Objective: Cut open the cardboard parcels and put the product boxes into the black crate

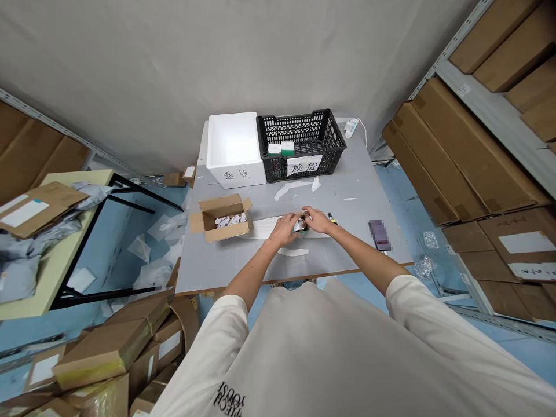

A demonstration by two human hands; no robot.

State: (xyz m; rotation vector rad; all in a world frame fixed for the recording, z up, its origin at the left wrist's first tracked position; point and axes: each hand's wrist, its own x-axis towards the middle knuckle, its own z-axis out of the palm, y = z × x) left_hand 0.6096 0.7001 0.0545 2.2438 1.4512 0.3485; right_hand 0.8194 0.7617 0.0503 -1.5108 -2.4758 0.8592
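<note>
Between my hands, over the middle of the table, is a small green-and-white box (300, 231) with its top opened and something brownish and shiny inside that I cannot make out. My left hand (284, 229) is closed around its left side. The fingers of my right hand (317, 221) are bent and pinch the box at its upper right edge. A strip of white paper (263, 228) lies under and beside the box. Just left of my left hand stands an open cardboard box (226, 235) with crumpled paper in it. A black-and-yellow object (332, 218), perhaps a cutter, lies by my right wrist.
At the table's (347, 200) back stand a white foam box (241, 174) and a black plastic crate (278, 171) holding small green-and-white boxes (287, 148). A phone (379, 235) lies at right. Stacked cartons (108, 341) and a side table (93, 231) are at left, shelves with cartons (473, 168) at right.
</note>
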